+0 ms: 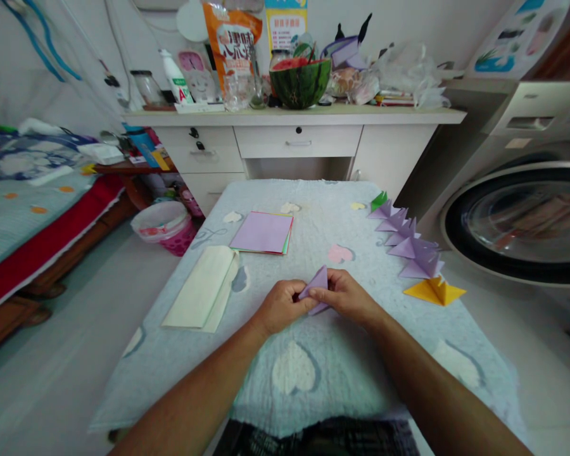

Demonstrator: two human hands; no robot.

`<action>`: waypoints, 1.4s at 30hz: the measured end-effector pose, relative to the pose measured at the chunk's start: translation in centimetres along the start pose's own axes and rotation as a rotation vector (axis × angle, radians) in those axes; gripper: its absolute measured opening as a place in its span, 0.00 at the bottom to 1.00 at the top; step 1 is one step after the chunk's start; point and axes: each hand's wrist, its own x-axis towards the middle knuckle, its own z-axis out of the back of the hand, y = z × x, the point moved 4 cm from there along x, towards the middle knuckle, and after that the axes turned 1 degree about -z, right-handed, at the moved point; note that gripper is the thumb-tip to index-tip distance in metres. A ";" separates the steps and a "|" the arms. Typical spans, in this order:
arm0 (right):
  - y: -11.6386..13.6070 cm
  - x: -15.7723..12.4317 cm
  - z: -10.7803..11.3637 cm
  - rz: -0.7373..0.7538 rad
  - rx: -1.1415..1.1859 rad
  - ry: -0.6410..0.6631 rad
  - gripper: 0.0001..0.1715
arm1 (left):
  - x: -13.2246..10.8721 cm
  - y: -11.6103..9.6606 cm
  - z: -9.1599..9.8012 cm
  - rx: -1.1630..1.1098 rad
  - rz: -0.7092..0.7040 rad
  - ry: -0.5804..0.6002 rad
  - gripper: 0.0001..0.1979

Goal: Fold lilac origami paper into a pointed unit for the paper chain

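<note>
A small folded piece of purple origami paper (pixel 319 282) is held between my two hands above the cloth-covered table. My left hand (pixel 282 307) pinches its left side, and my right hand (pixel 349 294) grips its right side with the thumb across the front. Parts of the paper are hidden behind the fingers. Farther back lies a stack of square paper sheets (pixel 262 232), purple on top with other colours at the edges. Along the right side runs a row of folded purple paper pieces (pixel 411 246), with a green piece (pixel 379 201) at the far end and a yellow-orange piece (pixel 436 291) nearest me.
A folded pale sheet (pixel 202 288) rests on the tablecloth (pixel 294 367) at the left. Behind stands a white cabinet (pixel 294 118) bearing a cut watermelon (pixel 300 85), an orange bag (pixel 232 44) and jars. A washing machine (pixel 527 183) is at right, a pink bin (pixel 166 225) at left.
</note>
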 end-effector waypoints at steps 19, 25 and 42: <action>0.8 0.0 3.1 0.179 0.159 -0.416 0.17 | 0.0 0.3 0.1 -0.097 0.122 0.038 0.13; -0.4 0.1 1.0 0.048 0.104 -0.080 0.19 | 0.2 0.3 0.2 -0.105 0.089 -0.047 0.13; 0.8 -0.4 2.3 0.195 0.204 -0.295 0.19 | 0.9 -0.3 1.7 -0.540 0.032 -0.259 0.14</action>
